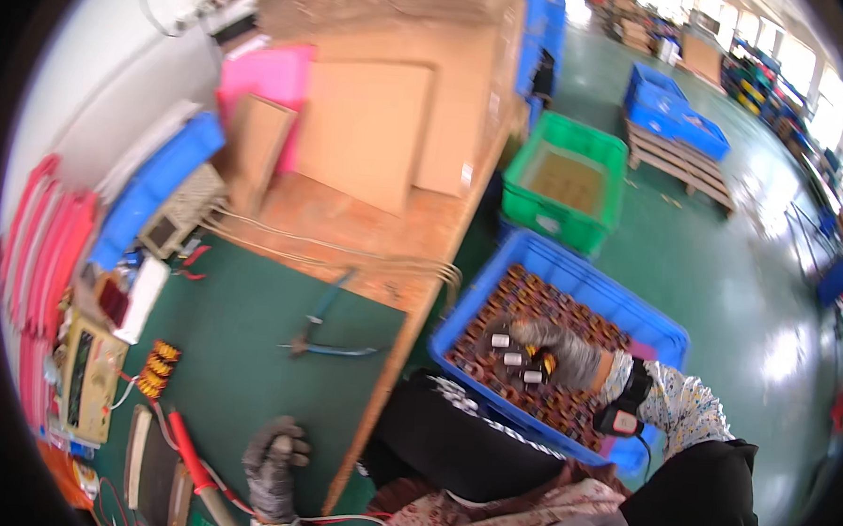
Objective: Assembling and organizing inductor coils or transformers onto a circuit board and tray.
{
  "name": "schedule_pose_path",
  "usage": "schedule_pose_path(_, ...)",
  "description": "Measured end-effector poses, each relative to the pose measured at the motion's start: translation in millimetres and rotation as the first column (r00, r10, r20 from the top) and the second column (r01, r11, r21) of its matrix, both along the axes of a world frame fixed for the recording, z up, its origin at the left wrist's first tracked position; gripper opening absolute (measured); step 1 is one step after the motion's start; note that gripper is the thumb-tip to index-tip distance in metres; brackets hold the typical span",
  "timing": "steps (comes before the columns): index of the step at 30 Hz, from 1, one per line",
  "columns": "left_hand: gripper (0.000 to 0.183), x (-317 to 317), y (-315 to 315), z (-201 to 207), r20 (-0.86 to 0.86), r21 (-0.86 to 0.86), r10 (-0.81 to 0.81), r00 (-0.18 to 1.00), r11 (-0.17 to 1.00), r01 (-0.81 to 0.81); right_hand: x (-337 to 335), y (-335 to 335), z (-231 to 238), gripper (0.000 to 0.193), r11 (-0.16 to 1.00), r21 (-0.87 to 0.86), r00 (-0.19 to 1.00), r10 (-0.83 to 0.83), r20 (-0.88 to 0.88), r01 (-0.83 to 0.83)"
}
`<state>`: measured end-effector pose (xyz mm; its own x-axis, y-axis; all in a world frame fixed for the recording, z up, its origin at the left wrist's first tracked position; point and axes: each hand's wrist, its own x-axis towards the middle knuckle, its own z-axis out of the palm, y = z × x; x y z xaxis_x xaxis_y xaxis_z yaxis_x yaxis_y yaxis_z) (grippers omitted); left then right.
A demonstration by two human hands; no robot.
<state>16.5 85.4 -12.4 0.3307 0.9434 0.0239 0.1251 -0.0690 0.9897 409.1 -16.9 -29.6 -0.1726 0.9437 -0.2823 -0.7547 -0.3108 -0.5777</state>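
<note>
My left hand, in a grey glove, rests on the dark green mat with its fingers curled together; I see nothing in them. Beside it lie a red probe-like handle and red and white leads. My right hand, gloved too, reaches into a blue crate filled with copper-brown ring coils. Its fingers are bent around something dark and yellow that I cannot make out. Three small white rectangles show at the fingers. Blue-handled pliers and a yellow-and-black coil lie on the mat.
Behind the crate stands a green tub. Blue bins sit on a wooden pallet farther off. Cardboard sheets lean at the table's back. Along the left are a beige meter and pink trays.
</note>
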Motion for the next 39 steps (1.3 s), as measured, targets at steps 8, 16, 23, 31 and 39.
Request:
schedule_pose_path(8,0.027,10,-3,8,-0.142,-0.082,0.093,0.986,0.991,-0.105,134,-133,-165,0.057,0.826,-0.462,-0.267,0.548,0.792,0.324)
schedule_pose_path(16,0.026,17,-11,15,-0.270,-0.027,0.131,0.954,0.989,-0.144,182,-237,-313,0.053,0.484,-0.829,-0.476,0.820,0.318,0.280)
schedule_pose_path(23,0.024,21,-12,13,-0.311,-0.029,0.208,0.927,0.973,-0.228,164,-214,-341,0.029,0.266,-0.899,-0.381,0.916,0.124,0.347)
schedule_pose_path(31,0.023,25,-13,12,-0.301,-0.025,0.279,0.912,0.954,-0.300,201,-203,-278,0.039,0.396,-0.878,-0.287,0.903,0.319,0.270)
schedule_pose_path(39,0.019,29,-13,15,-0.356,-0.008,0.304,0.884,0.945,-0.328,203,-204,-305,0.037,0.522,-0.772,-0.421,0.831,0.364,0.363)
